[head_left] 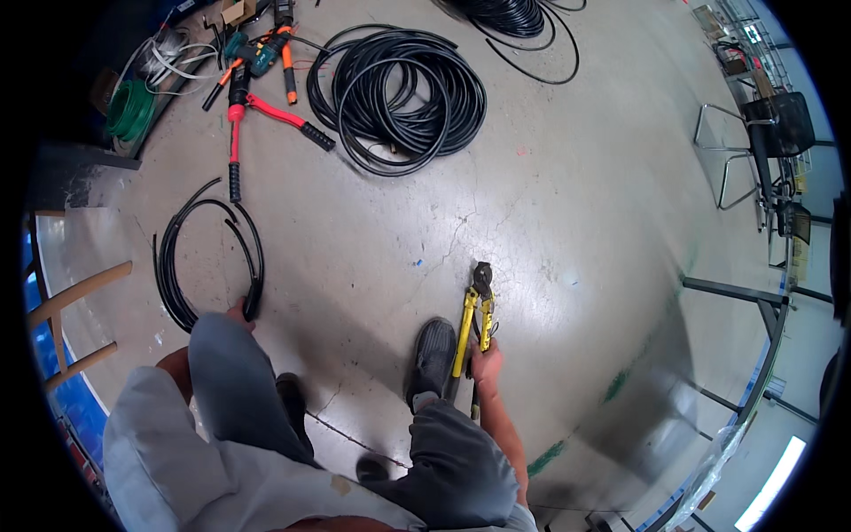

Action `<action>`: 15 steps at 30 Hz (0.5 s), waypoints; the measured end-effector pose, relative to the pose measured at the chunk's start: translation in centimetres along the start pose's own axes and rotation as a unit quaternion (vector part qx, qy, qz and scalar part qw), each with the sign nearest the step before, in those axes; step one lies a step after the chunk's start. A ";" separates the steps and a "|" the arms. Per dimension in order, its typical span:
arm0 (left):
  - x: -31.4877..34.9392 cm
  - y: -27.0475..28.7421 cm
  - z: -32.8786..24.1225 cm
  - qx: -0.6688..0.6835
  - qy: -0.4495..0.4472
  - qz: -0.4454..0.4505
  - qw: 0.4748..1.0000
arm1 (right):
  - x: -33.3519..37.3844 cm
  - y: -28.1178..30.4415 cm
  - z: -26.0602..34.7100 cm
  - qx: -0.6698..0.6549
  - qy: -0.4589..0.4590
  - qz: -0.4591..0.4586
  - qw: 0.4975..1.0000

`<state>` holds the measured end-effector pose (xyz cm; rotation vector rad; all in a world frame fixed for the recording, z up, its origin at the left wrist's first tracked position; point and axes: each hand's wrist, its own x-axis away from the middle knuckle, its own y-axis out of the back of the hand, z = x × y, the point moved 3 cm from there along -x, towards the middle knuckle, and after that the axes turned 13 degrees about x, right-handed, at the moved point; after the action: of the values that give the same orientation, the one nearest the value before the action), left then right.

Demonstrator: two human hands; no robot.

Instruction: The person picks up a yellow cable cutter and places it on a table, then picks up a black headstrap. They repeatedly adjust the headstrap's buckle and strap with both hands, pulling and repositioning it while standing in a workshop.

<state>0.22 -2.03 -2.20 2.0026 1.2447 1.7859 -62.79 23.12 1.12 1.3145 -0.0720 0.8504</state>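
Observation:
Low by my left knee, my left hand (239,312) is closed round one side of a small loose coil of black cable (164,266); the knee hides part of the hand. The coil lies on the floor with a few cut ends sticking up. Beside my right shoe (433,350), my right hand (486,362) grips a pair of cable cutters (483,293) with yellow handles. Its dark jaws point away from me, and the handles are close together.
A large coil of black cable (461,97) lies ahead, another coil (501,16) beyond it. Red-handled long-arm tool (237,124), teal power tool (264,58) and green wire roll (129,111) are at far left. A black chair (780,124) and metal frame (727,291) stand right.

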 end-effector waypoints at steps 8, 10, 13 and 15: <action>0.4 1.8 -5.8 0.052 -0.018 0.005 0.998 | -0.5 3.8 3.2 0.089 -0.021 0.019 0.996; 2.7 4.3 -11.0 0.115 -0.012 0.024 0.993 | -0.5 6.1 3.9 0.060 -0.038 0.010 0.997; 8.2 8.6 -16.1 0.189 -0.012 0.023 0.982 | 1.7 9.2 4.8 -0.025 -0.045 -0.041 0.998; 12.8 11.9 -16.4 0.217 -0.003 0.014 0.976 | 4.6 11.8 6.5 -0.085 -0.057 -0.049 0.993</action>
<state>-9.85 -7.14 18.87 2.2467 1.7347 1.6218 -63.74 19.85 14.97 1.1950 -0.1661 0.6705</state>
